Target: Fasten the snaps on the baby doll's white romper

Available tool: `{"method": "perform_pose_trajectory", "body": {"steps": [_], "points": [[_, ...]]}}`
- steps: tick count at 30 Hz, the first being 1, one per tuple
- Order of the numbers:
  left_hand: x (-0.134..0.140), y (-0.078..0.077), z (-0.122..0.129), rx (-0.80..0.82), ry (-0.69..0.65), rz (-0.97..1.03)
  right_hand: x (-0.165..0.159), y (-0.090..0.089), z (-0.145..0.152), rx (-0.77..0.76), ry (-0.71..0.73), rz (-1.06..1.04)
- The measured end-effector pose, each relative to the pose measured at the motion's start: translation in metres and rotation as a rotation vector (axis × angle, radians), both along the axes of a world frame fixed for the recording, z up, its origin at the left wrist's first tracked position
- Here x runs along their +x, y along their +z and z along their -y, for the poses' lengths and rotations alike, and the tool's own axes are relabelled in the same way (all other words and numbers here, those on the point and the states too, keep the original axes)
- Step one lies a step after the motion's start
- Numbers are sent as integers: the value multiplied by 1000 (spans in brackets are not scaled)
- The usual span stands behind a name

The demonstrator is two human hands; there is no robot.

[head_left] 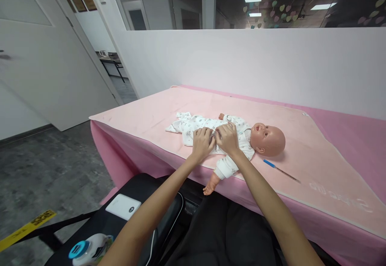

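A baby doll [268, 140] lies on its back on a pink mat, head to the right. It wears a white patterned baby outfit [197, 123] with long sleeves and legs. My left hand [202, 142] and my right hand [228, 138] meet at the front of the outfit around the doll's middle. Fingers of both are curled and pinch the cloth close together; the exact spot between the fingertips is too small to make out. One doll arm [212, 183] hangs over the table's near edge, below my right wrist.
Right of the doll lies a thin rod with a blue handle [269, 163]. The pink mat [307, 145] covers a table with a pink cloth. At lower left, a black seat holds a white phone-like device [123, 206] and a white bottle with a blue cap [79, 250]. A white wall stands behind.
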State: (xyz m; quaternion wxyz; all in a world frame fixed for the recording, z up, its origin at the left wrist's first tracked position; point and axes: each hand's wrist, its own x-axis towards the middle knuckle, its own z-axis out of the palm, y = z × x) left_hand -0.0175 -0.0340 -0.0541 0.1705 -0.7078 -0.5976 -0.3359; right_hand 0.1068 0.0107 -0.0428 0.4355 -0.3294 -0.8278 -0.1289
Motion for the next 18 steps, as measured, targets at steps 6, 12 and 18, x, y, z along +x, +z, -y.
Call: {"method": "perform_pose_trajectory", "body": {"steps": [6,12,18], "points": [[0,0,0,2,-22,40,0,0,-1,7,-33,27],[-4,-2,-3,-39,-87,117,0,-3,-3,21,-31,36],[-6,-4,-5,-79,-97,173,0,-3,-4,7,-16,42]]}}
